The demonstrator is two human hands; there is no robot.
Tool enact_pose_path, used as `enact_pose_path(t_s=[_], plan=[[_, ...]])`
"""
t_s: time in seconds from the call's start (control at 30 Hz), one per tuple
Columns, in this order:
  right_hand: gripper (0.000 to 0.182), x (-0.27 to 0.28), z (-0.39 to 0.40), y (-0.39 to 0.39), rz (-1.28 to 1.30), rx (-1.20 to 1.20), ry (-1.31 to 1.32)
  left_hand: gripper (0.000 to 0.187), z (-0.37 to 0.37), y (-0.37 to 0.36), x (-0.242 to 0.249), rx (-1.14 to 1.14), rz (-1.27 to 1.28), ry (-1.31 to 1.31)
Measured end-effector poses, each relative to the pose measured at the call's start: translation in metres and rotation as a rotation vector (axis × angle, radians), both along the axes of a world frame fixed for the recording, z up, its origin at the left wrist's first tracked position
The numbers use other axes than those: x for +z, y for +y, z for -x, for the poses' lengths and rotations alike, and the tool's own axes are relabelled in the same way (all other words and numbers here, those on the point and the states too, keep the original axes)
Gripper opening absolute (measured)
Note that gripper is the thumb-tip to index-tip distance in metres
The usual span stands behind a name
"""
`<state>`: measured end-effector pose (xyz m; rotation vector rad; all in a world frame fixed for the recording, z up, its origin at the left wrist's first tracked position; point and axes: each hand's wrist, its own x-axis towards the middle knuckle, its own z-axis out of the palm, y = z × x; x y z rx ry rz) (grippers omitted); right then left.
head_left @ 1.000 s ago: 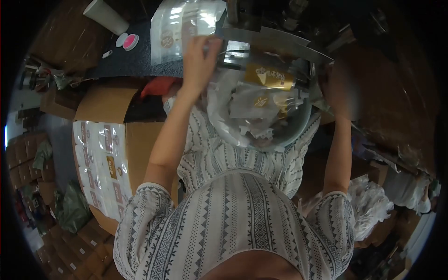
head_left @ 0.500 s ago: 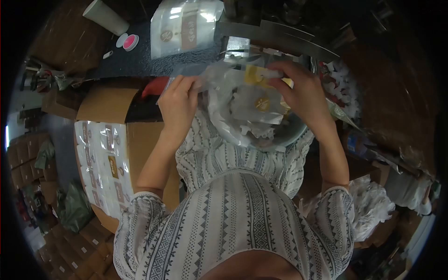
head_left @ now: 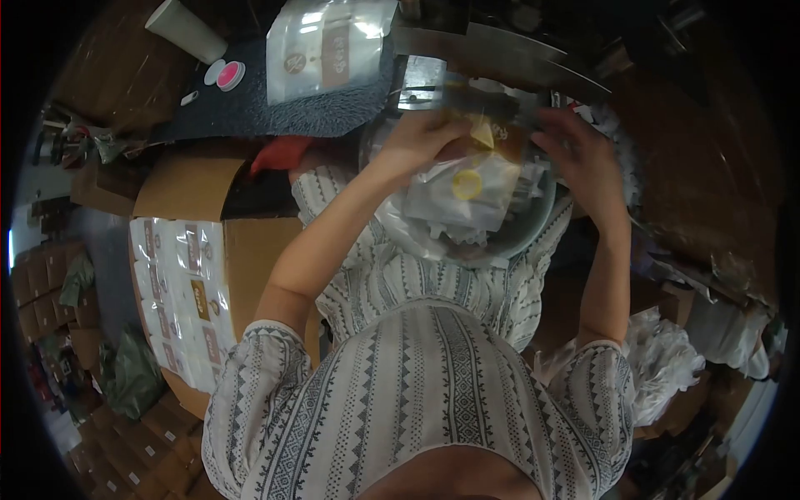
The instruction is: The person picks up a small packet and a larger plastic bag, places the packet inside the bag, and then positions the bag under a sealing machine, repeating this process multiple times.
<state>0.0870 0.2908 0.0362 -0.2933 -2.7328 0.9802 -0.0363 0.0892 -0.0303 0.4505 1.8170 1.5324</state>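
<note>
Over a round basin (head_left: pixel 543 218) on my lap, my left hand (head_left: pixel 423 140) is closed on the upper edge of a clear plastic bag (head_left: pixel 471 187) with a yellow and brown label. To the right of the bag, my right hand (head_left: pixel 583 154) is spread, its fingers apart and slightly blurred, with nothing seen in them. Small white pieces (head_left: pixel 458 235) lie in the basin beneath the bag, along with crumpled clear plastic.
An open cardboard box (head_left: pixel 183 183) of packed white packages (head_left: pixel 179 292) stands at the left. On the dark mat (head_left: pixel 308 115) are a large labelled pouch (head_left: pixel 329 50), a pink round container (head_left: pixel 229 75) and a pale cup (head_left: pixel 185 32). White plastic (head_left: pixel 662 362) is bunched at the right.
My left hand has moved right, over the basin, onto the labelled bag. My right hand has let go of the bag, moved right and opened.
</note>
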Motion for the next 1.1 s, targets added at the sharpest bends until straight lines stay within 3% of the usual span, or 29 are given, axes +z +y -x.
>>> enact_pose_path(t_s=[0.03, 0.1, 0.17, 0.23, 0.3, 0.33, 0.4, 0.47, 0.53, 0.57, 0.63, 0.7, 0.73, 0.8, 0.87, 1.0, 1.07, 1.1], plan=[[0.028, 0.000, -0.005, 0.006, -0.001, -0.004, -0.001, 0.027, 0.001, 0.004, -0.001, 0.080, -0.099, -0.175], [0.027, -0.003, -0.012, 0.019, -0.164, -0.219, -0.031, 0.030, -0.002, 0.006, -0.001, 0.095, -0.114, -0.184], [0.026, -0.024, -0.014, 0.041, -0.308, -0.231, -0.127, 0.033, -0.002, 0.001, 0.001, 0.115, -0.123, -0.197], [0.026, -0.041, -0.012, 0.060, -0.458, -0.248, -0.212, 0.037, 0.016, -0.011, 0.007, 0.065, 0.161, 0.178], [0.028, -0.050, -0.013, 0.069, -0.352, -0.153, -0.169, 0.050, 0.068, -0.039, -0.008, 0.353, 0.205, 0.918], [0.028, -0.049, -0.015, 0.065, -0.347, -0.149, -0.177, 0.050, 0.084, -0.055, -0.023, 0.351, 0.213, 0.911], [0.028, -0.039, -0.011, 0.060, -0.333, -0.158, -0.192, 0.058, 0.107, -0.075, -0.051, 0.268, 0.666, 1.430], [0.027, -0.039, -0.013, 0.063, -0.353, -0.213, -0.223, 0.068, 0.064, -0.083, -0.044, 0.181, 0.580, 1.445], [0.027, -0.035, -0.020, 0.057, -0.370, -0.265, -0.272, 0.050, 0.030, -0.091, -0.024, 0.091, 0.566, 1.415], [0.026, -0.025, -0.021, 0.050, -0.308, -0.298, -0.261, 0.050, 0.028, -0.099, -0.024, 0.091, 0.568, 1.410], [0.026, -0.009, -0.019, 0.033, -0.246, -0.325, -0.250, 0.025, 0.025, -0.119, -0.021, 0.205, 0.607, 1.240], [0.024, 0.002, -0.013, 0.015, 0.025, -0.225, -0.042, 0.016, 0.003, -0.115, 0.001, 0.284, 0.585, 1.213], [0.024, 0.004, -0.007, 0.002, 0.026, -0.225, -0.040, 0.008, -0.007, -0.109, 0.014, 0.360, 0.561, 1.187], [0.025, 0.006, 0.004, -0.028, 0.180, 0.116, 0.157, 0.008, -0.019, -0.100, 0.020, 0.343, 0.463, 1.200], [0.026, 0.008, 0.013, -0.053, 0.109, 0.204, 0.240, 0.008, -0.028, -0.092, 0.030, 0.333, 0.364, 1.215], [0.033, 0.005, 0.019, -0.059, 0.007, 0.426, 0.318, 0.010, -0.037, -0.079, 0.034, 0.031, 0.256, 1.087], [0.034, -0.002, 0.019, -0.054, 0.104, 0.356, 0.235, 0.009, -0.037, -0.068, 0.031, -0.083, 0.199, 0.984], [0.035, -0.005, 0.018, -0.049, 0.198, 0.282, 0.151, 0.011, -0.035, -0.059, 0.029, -0.147, 0.214, 0.710]])
